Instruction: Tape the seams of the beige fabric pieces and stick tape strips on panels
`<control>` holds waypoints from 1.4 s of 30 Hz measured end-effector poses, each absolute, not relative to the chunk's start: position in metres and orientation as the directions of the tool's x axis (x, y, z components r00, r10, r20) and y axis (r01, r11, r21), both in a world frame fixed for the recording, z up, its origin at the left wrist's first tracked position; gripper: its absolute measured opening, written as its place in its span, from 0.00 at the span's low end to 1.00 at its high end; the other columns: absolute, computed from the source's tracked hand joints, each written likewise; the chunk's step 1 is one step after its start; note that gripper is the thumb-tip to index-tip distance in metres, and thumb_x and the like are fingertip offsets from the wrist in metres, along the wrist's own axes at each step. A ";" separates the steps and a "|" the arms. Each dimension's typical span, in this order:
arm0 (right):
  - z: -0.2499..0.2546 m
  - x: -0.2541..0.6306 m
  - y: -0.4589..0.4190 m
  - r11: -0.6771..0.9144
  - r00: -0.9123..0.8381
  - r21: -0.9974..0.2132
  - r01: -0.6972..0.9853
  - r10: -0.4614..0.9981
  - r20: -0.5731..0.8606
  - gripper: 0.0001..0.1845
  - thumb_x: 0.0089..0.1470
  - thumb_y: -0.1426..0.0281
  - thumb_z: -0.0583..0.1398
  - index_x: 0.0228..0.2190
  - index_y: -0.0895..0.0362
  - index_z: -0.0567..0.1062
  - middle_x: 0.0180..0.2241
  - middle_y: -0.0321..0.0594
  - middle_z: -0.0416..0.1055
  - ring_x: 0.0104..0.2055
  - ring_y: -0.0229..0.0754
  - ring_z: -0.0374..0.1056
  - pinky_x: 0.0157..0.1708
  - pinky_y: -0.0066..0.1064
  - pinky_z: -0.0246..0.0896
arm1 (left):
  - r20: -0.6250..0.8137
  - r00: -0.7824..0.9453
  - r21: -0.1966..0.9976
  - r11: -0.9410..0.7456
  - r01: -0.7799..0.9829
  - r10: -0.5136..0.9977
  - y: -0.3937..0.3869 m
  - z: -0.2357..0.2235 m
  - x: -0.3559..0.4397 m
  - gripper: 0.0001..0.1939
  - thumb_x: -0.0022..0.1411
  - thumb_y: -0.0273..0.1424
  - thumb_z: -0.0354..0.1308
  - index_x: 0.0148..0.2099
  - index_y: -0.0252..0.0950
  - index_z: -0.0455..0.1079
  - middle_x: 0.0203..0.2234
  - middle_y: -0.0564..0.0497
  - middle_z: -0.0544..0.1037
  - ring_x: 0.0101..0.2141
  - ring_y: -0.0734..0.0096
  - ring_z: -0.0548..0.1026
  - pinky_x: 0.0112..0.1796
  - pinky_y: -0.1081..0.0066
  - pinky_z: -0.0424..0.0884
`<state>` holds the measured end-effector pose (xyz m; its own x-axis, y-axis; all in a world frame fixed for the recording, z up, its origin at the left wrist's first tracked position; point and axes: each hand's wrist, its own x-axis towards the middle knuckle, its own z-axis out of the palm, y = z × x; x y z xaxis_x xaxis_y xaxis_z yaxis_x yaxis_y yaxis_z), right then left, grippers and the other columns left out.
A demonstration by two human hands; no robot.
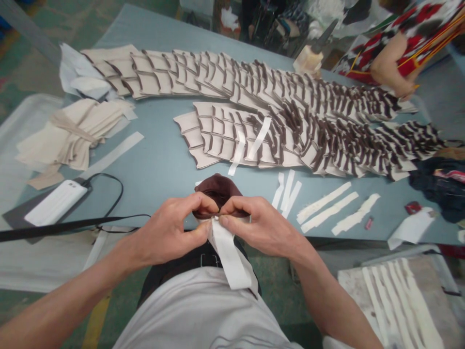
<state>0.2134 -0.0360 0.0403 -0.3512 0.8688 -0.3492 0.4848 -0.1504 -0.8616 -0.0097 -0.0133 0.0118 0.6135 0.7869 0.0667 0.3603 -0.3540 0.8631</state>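
Close to my waist, at the table's front edge, both hands pinch one brown fabric piece (218, 186) together with a white fabric strip (232, 264). My left hand (174, 225) grips with thumb and forefinger, its fingertips almost meeting those of my right hand (259, 225), which is pinched the same way. From between the thumbs the white strip hangs down over my shirt. The brown piece rises behind the fingers onto the table. Exactly how the strip and the brown fabric meet is hidden by my fingertips.
Overlapping rows of beige pieces with brown edging (232, 131) stretch across the blue table (152, 160). Loose white strips (286, 191) lie in front of them. At left are a beige cloth bundle (72, 131) and a white power bank (56, 202) with a cable. A co-worker's arm (390, 65) reaches in at right.
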 end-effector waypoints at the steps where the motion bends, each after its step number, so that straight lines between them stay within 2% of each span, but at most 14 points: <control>1: 0.040 0.213 -0.037 -0.129 -0.352 -0.860 0.494 0.875 -0.333 0.07 0.60 0.71 0.62 0.31 0.57 0.79 0.30 0.32 0.76 0.33 0.35 0.67 0.35 0.28 0.57 | 0.026 0.622 0.875 -0.319 0.364 0.783 -0.012 0.014 -0.010 0.07 0.65 0.26 0.55 0.42 0.36 0.74 0.32 0.56 0.82 0.31 0.75 0.77 0.35 0.77 0.72; 4: 0.039 0.211 -0.041 -0.038 -0.369 -0.846 0.531 0.889 -0.272 0.06 0.61 0.72 0.61 0.31 0.56 0.77 0.31 0.32 0.76 0.34 0.36 0.68 0.37 0.29 0.57 | -0.079 0.671 0.888 -0.253 0.383 0.737 -0.008 0.019 -0.009 0.15 0.73 0.31 0.49 0.36 0.37 0.73 0.26 0.57 0.76 0.27 0.75 0.72 0.30 0.75 0.66; 6: 0.037 0.210 -0.043 0.037 -0.375 -0.822 0.568 0.901 -0.218 0.06 0.62 0.73 0.61 0.32 0.55 0.76 0.31 0.33 0.76 0.34 0.37 0.68 0.38 0.29 0.57 | -0.115 0.696 0.884 -0.247 0.398 0.709 -0.006 0.020 -0.008 0.21 0.77 0.35 0.45 0.29 0.38 0.65 0.21 0.59 0.68 0.24 0.75 0.66 0.28 0.73 0.62; 9: 0.035 0.208 -0.046 0.141 -0.381 -0.787 0.600 0.916 -0.127 0.06 0.62 0.73 0.61 0.31 0.55 0.74 0.30 0.34 0.76 0.34 0.38 0.67 0.38 0.31 0.56 | -0.150 0.709 0.886 -0.224 0.405 0.689 -0.005 0.018 -0.008 0.22 0.77 0.37 0.45 0.28 0.39 0.58 0.21 0.59 0.62 0.24 0.75 0.62 0.27 0.72 0.59; 15: 0.030 0.203 -0.052 0.246 -0.360 -0.723 0.645 0.933 -0.004 0.07 0.60 0.74 0.60 0.29 0.55 0.74 0.28 0.35 0.75 0.32 0.39 0.66 0.37 0.33 0.55 | -0.191 0.748 0.918 -0.155 0.366 0.636 -0.004 0.017 -0.012 0.22 0.77 0.39 0.46 0.29 0.38 0.61 0.22 0.59 0.60 0.24 0.75 0.60 0.27 0.73 0.59; 20: 0.029 0.204 -0.056 0.256 -0.338 -0.743 0.619 0.940 0.043 0.06 0.59 0.75 0.61 0.30 0.54 0.75 0.29 0.35 0.77 0.32 0.39 0.68 0.37 0.32 0.57 | -0.084 0.754 0.901 -0.273 0.336 0.651 -0.006 0.019 -0.014 0.14 0.74 0.33 0.52 0.32 0.37 0.67 0.23 0.59 0.69 0.25 0.75 0.66 0.29 0.74 0.61; 23: 0.029 0.206 -0.058 0.295 -0.349 -0.745 0.599 0.933 0.088 0.06 0.61 0.75 0.61 0.32 0.55 0.76 0.30 0.36 0.78 0.32 0.39 0.68 0.37 0.32 0.58 | -0.052 0.738 0.884 -0.312 0.347 0.672 -0.008 0.017 -0.014 0.13 0.73 0.32 0.53 0.33 0.37 0.68 0.23 0.58 0.71 0.26 0.75 0.68 0.30 0.74 0.62; 29: 0.028 0.206 -0.060 0.404 -0.393 -0.695 0.594 0.900 0.187 0.07 0.65 0.73 0.61 0.33 0.55 0.76 0.28 0.35 0.76 0.31 0.39 0.67 0.37 0.32 0.57 | -0.163 0.733 0.948 -0.100 0.302 0.660 -0.006 0.018 -0.017 0.13 0.70 0.35 0.58 0.31 0.36 0.71 0.24 0.55 0.74 0.28 0.72 0.68 0.30 0.74 0.66; 33: 0.029 0.205 -0.060 0.425 -0.397 -0.692 0.583 0.893 0.214 0.08 0.65 0.73 0.61 0.32 0.55 0.76 0.27 0.35 0.75 0.30 0.38 0.66 0.36 0.32 0.57 | -0.173 0.737 0.958 -0.062 0.281 0.654 -0.005 0.025 -0.019 0.13 0.70 0.36 0.59 0.33 0.35 0.75 0.25 0.54 0.76 0.28 0.73 0.69 0.30 0.74 0.67; 38: 0.037 0.205 -0.057 0.404 -0.392 -0.742 0.534 0.897 0.206 0.06 0.60 0.74 0.60 0.31 0.54 0.74 0.27 0.34 0.74 0.29 0.37 0.65 0.35 0.30 0.58 | -0.094 0.717 0.929 -0.197 0.312 0.691 -0.012 0.037 -0.017 0.12 0.69 0.30 0.59 0.30 0.36 0.73 0.23 0.57 0.76 0.26 0.75 0.70 0.29 0.76 0.66; 42: 0.044 0.210 -0.049 0.301 -0.448 -0.840 0.451 0.891 0.079 0.06 0.57 0.72 0.60 0.28 0.54 0.71 0.25 0.31 0.70 0.27 0.35 0.62 0.33 0.28 0.57 | 0.031 0.694 0.895 -0.329 0.301 0.719 -0.017 0.043 -0.014 0.11 0.69 0.27 0.58 0.31 0.37 0.73 0.25 0.57 0.77 0.27 0.75 0.72 0.30 0.76 0.66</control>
